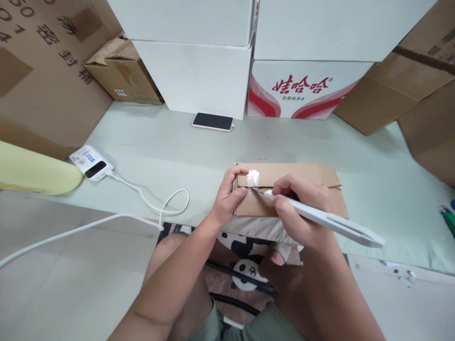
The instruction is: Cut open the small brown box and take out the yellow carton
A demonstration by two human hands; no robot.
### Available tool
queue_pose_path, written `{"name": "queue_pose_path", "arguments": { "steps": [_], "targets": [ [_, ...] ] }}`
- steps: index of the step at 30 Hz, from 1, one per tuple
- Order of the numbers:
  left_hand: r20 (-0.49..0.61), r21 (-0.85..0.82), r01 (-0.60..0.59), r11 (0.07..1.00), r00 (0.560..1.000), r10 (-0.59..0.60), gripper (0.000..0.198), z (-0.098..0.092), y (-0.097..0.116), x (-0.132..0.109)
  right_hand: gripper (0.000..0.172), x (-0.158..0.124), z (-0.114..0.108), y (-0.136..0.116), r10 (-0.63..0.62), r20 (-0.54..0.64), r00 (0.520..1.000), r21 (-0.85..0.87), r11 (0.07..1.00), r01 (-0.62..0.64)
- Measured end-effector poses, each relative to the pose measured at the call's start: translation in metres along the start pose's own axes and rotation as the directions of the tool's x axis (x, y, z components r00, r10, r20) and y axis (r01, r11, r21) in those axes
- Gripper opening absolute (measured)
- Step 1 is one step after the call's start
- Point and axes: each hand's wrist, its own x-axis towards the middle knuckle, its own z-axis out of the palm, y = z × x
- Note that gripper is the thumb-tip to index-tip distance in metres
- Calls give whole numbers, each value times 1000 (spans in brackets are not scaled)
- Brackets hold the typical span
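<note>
Under white cutter (322, 219), taped cardboard box (305, 173)

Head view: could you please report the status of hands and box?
Left hand grips flat brown cardboard box. Right hand holds white plastic pen-shaped tool, tip at taped seam. Nothing blocking.

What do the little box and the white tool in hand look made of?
The small box: brown cardboard, matte, with raw flap edges and a glossy tape patch. The white cutter: likely plastic, smooth, faintly shiny, moulded with a slot; its tip is too small to judge.
</note>
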Motion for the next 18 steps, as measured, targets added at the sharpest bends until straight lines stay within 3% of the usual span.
{"name": "queue_pose_path", "arguments": {
  "steps": [18],
  "targets": [
    [-14, -4, -3, 1000, 1000, 3, 43, 1, -2, 0, 10, 0, 1, -1, 6, -23, 1000, -4, 1000, -6]
  ]
}}
